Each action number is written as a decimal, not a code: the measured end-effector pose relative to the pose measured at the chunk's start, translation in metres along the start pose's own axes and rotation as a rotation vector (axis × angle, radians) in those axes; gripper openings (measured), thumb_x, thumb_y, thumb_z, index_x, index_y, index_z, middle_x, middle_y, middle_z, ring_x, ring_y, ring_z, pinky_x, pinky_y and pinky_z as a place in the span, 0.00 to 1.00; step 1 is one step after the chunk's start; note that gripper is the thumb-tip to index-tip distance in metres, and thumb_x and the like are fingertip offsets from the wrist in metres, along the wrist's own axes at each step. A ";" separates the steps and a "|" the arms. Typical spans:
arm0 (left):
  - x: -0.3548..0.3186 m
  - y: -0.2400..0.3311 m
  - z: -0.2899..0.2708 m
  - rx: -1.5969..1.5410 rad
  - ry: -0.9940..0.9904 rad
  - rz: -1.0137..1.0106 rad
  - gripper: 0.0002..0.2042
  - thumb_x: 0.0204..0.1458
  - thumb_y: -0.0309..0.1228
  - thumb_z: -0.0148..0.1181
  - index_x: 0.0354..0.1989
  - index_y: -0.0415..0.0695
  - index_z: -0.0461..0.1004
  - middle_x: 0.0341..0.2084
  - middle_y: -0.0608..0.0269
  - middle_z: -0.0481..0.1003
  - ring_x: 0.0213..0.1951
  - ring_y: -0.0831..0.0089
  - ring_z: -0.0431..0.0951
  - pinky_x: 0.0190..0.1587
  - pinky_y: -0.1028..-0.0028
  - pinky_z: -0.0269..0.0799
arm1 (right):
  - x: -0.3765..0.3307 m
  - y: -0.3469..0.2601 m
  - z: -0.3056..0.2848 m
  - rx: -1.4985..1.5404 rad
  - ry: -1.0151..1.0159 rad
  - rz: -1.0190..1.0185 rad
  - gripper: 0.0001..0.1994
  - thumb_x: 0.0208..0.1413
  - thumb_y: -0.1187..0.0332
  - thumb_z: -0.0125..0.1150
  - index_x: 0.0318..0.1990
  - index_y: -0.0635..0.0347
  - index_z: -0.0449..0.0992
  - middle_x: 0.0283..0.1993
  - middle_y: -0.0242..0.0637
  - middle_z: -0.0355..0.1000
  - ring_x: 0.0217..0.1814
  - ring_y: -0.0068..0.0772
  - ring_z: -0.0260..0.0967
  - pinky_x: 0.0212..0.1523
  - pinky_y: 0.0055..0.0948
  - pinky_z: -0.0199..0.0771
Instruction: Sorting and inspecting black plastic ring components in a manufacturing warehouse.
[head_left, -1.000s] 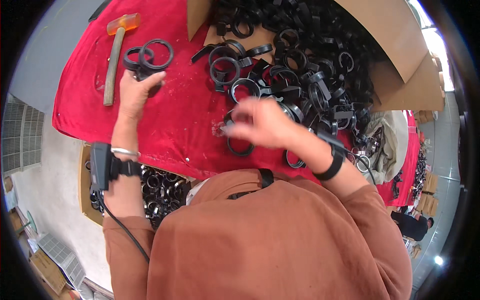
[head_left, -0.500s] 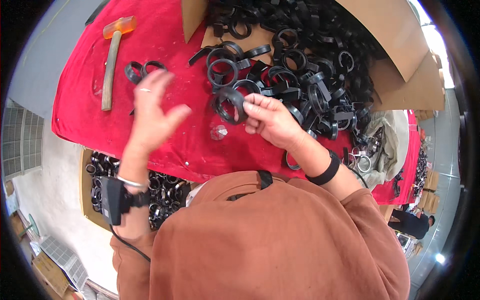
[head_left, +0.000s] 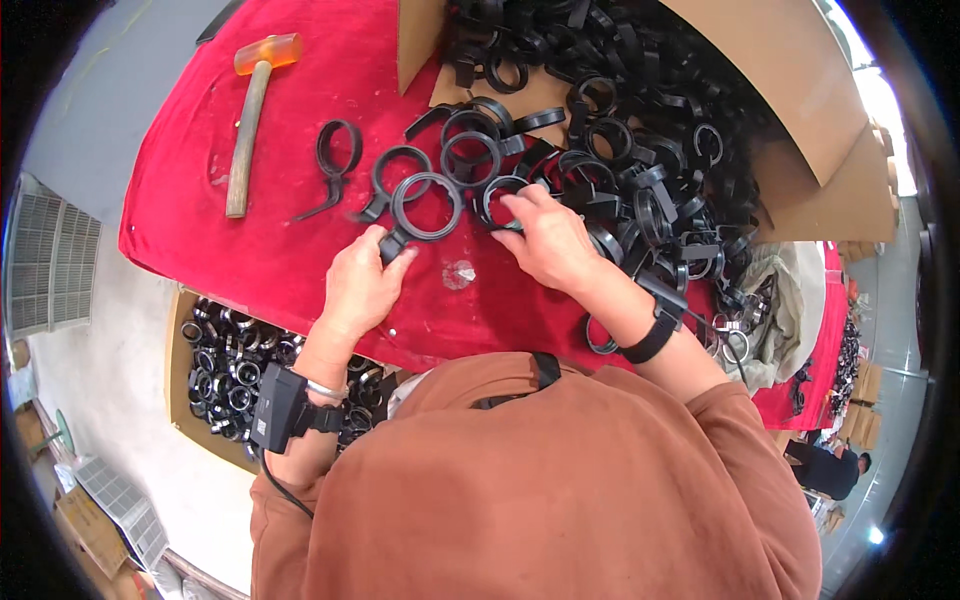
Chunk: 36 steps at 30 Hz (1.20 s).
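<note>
My left hand (head_left: 365, 282) pinches the short tab of a black ring with a tab (head_left: 393, 246), holding it above the red cloth. To the right, my right hand (head_left: 556, 238) has its thumb and fingers closed on another black ring (head_left: 487, 206), partly hidden by the fingers. Just behind the left hand's ring is a similar tabbed ring (head_left: 378, 180), overlapped by it. Farther left, one more tabbed ring (head_left: 322, 150) rests on the cloth. Beyond both hands, several loose black rings (head_left: 470, 138) lie at the edge of a large heap.
A mallet (head_left: 245, 140) with an orange head and wooden handle lies at the left of the red cloth (head_left: 300, 90). The heap of black rings (head_left: 640, 130) spills from a cardboard box (head_left: 780, 80). Below the table's edge stands a carton (head_left: 180, 385) of shiny rings. A person (head_left: 825, 470) is far right.
My left hand has moved right and down, from open near the left rings to gripping a tabbed ring. My right hand has shifted slightly right, still on a ring. The view has shifted slightly.
</note>
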<state>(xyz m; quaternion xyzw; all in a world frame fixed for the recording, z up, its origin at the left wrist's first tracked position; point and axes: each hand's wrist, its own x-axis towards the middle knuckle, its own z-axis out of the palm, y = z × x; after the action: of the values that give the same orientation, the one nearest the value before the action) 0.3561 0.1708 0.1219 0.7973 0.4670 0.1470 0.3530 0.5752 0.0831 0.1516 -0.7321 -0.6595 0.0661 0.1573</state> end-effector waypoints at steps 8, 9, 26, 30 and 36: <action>0.029 -0.047 -0.018 0.361 0.230 -0.154 0.17 0.43 0.36 0.62 0.36 0.39 0.66 0.39 0.48 0.71 0.44 0.51 0.70 0.43 0.53 0.63 | 0.013 0.004 -0.003 0.270 0.137 -0.043 0.06 0.53 0.68 0.56 0.32 0.60 0.73 0.29 0.37 0.71 0.27 0.39 0.68 0.29 0.32 0.70; 0.029 -0.043 -0.020 0.434 0.259 -0.118 0.20 0.42 0.35 0.63 0.41 0.38 0.65 0.43 0.48 0.68 0.49 0.52 0.66 0.47 0.52 0.60 | 0.016 -0.003 -0.017 0.709 0.012 0.243 0.06 0.55 0.67 0.55 0.33 0.59 0.73 0.29 0.35 0.71 0.26 0.32 0.67 0.27 0.29 0.68; -0.034 0.011 0.031 -0.780 -0.100 -0.093 0.12 0.48 0.30 0.61 0.36 0.35 0.70 0.25 0.62 0.73 0.30 0.80 0.69 0.34 0.75 0.68 | 0.002 -0.018 0.004 0.993 -0.186 0.592 0.09 0.56 0.70 0.52 0.43 0.63 0.71 0.30 0.36 0.72 0.25 0.26 0.68 0.28 0.26 0.71; -0.013 -0.039 -0.001 -0.384 0.124 -0.054 0.10 0.50 0.31 0.59 0.32 0.35 0.70 0.22 0.54 0.73 0.25 0.73 0.72 0.30 0.71 0.68 | 0.026 -0.007 0.008 0.339 0.182 -0.056 0.11 0.49 0.72 0.55 0.42 0.61 0.72 0.37 0.40 0.70 0.32 0.37 0.70 0.34 0.30 0.73; 0.030 -0.061 -0.029 -0.074 0.221 -0.017 0.15 0.49 0.35 0.58 0.38 0.34 0.71 0.29 0.46 0.74 0.33 0.56 0.75 0.36 0.65 0.69 | 0.077 -0.010 0.013 -0.318 -0.045 -0.268 0.14 0.45 0.71 0.52 0.42 0.58 0.71 0.51 0.47 0.62 0.50 0.44 0.64 0.42 0.37 0.73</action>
<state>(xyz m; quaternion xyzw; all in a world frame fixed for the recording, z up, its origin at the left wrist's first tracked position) 0.3164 0.2272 0.0968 0.7588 0.5039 0.2481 0.3298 0.5708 0.1621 0.1513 -0.6517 -0.7565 -0.0440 0.0326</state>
